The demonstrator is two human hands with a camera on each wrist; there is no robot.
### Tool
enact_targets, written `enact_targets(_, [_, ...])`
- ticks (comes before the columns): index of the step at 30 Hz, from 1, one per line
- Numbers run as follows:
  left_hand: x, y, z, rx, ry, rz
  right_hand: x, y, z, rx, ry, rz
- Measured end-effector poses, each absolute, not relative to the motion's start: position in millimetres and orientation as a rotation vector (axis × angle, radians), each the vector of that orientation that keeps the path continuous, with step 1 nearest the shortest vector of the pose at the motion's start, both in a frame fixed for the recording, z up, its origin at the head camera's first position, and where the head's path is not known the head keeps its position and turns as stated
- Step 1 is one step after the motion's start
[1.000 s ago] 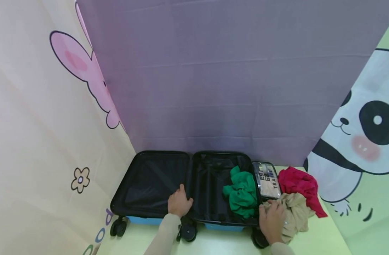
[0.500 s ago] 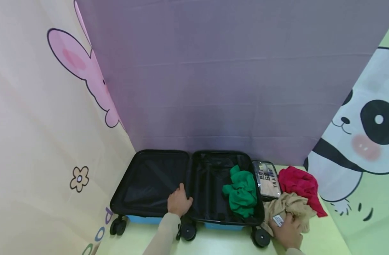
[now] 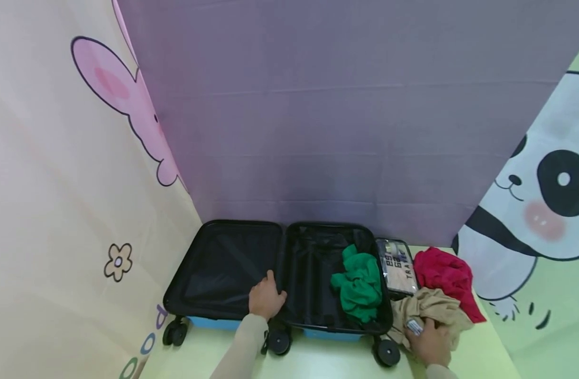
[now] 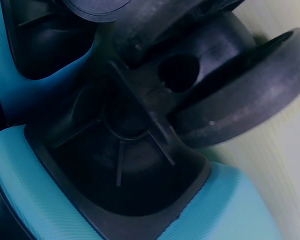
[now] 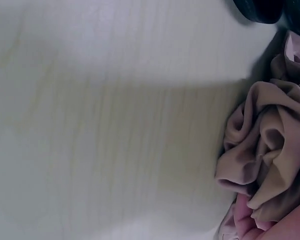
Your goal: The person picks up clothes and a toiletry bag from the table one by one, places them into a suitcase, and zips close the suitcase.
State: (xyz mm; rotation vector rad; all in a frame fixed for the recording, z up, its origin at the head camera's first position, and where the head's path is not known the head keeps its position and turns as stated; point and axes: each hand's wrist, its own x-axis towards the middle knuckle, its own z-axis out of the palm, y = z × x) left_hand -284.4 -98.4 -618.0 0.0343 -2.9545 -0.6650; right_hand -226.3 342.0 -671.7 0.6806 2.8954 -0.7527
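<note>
An open suitcase [image 3: 223,273] with black lining and a blue shell lies flat. My left hand [image 3: 266,297] rests at its front near the middle seam, forefinger extended. In the left wrist view only the suitcase's black caster wheel [image 4: 240,110] and blue shell [image 4: 45,185] show, without that hand. A crumpled green garment [image 3: 360,289] lies in the right half. To the right of the suitcase, my right hand [image 3: 430,345] grips a bunched tan garment [image 3: 433,305] with a white label [image 3: 415,327]. In the right wrist view its fingers [image 5: 245,220] curl into the folds.
A clear zip pouch [image 3: 397,267] with lettering stands against the suitcase's right side. Beside it lies a crumpled crimson garment [image 3: 443,276]. Everything sits on a pale table [image 3: 336,360], with a grey-purple curtain [image 3: 289,116] behind.
My right hand has moved right from the suitcase's front corner onto the tan garment and taken hold of it; its label now shows. My left hand has stayed in place.
</note>
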Motion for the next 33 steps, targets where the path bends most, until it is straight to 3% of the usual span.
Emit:
enact_targets(19, [-286,-101,-625,0.027,-2.927,-0.66,-228,353,-665,0.58,2.905,-0.681])
enact_targets(33, [-284,-100,-620,0.033,-2.945,-0.683,-224,379,-685,0.657,2.803,-1.078])
